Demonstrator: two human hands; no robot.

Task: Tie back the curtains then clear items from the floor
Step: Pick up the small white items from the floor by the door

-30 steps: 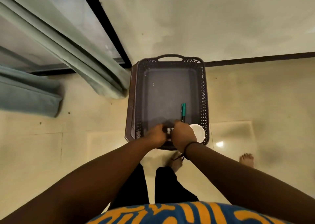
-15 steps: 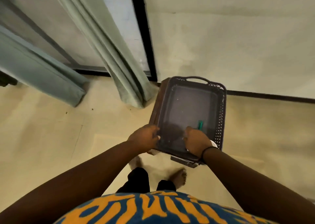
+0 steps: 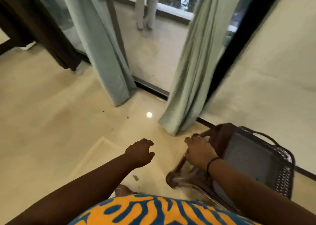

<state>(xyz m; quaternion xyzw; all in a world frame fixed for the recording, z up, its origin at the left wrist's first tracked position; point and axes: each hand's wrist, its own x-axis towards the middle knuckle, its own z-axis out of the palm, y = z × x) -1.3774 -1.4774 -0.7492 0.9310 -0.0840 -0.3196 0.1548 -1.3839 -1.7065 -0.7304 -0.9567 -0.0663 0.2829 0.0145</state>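
Note:
A dark brown plastic basket [image 3: 280, 158] hangs tilted at the lower right, and my right hand [image 3: 199, 152] grips its near-left rim. A bit of a green marker [image 3: 259, 179] shows inside it beside my forearm. My left hand [image 3: 140, 152] is free to the left of the basket, fingers curled apart, holding nothing. Two pale green curtains hang loose to the floor: the left curtain [image 3: 102, 53] and the right curtain [image 3: 193, 74], either side of the glass door.
A dark brown curtain [image 3: 42, 29] hangs at the far left. The sliding door track [image 3: 150, 88] runs between the green curtains. Small specks of debris [image 3: 127, 117] lie on the glossy tile floor. A cream wall [image 3: 266, 81] stands on the right.
The view has swung left and up to the door. My left hand has let go of the basket and moved left; my right hand now carries the basket by its rim.

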